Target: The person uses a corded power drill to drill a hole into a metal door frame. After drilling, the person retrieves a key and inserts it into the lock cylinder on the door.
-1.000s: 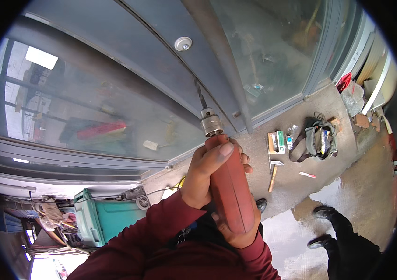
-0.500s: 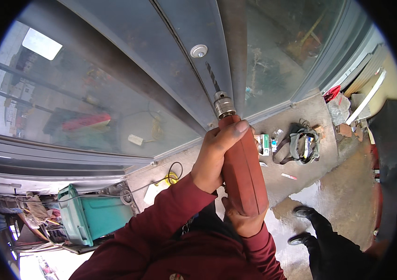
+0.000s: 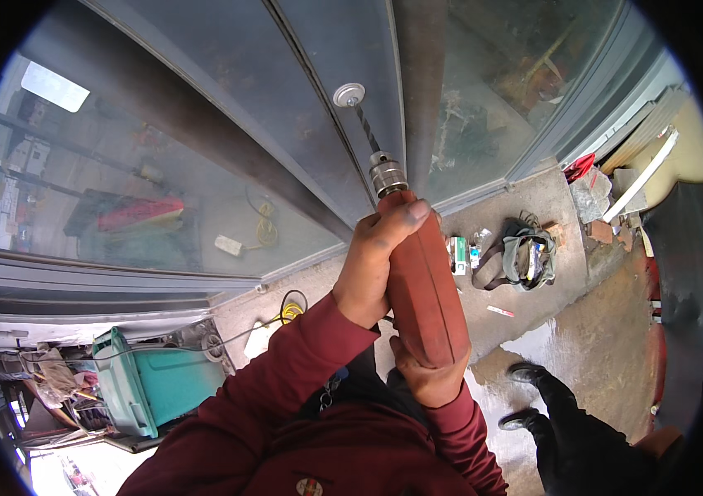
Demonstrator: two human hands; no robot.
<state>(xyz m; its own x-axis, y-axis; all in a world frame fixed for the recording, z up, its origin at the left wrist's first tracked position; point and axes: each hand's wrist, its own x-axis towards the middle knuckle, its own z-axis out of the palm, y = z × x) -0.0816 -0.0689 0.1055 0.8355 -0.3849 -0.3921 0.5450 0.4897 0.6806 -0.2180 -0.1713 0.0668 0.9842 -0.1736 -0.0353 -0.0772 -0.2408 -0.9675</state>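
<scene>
A red power drill [image 3: 427,281] points away from me toward a grey metal door [image 3: 318,50]. My left hand [image 3: 378,263] wraps round the front of its body, thumb on top. At the drill's rear end, my right hand [image 3: 427,377] grips from below; most of its fingers are hidden. A silver chuck [image 3: 388,175] holds a long twist bit [image 3: 367,130]. The bit's tip meets the centre of a round silver lock [image 3: 349,94] on the door; how deep it sits I cannot tell.
Glass panels [image 3: 211,190] flank the door frame. An open grey bag [image 3: 525,256] and small boxes [image 3: 458,255] lie on the ground at right. Another person's legs [image 3: 570,430] stand lower right. At left are a green wheeled bin [image 3: 161,380] and a dark cable [image 3: 240,336].
The drill has moved forward, and its bit tip, earlier apart from the lock, is now at the lock's centre. Both hands keep their grip.
</scene>
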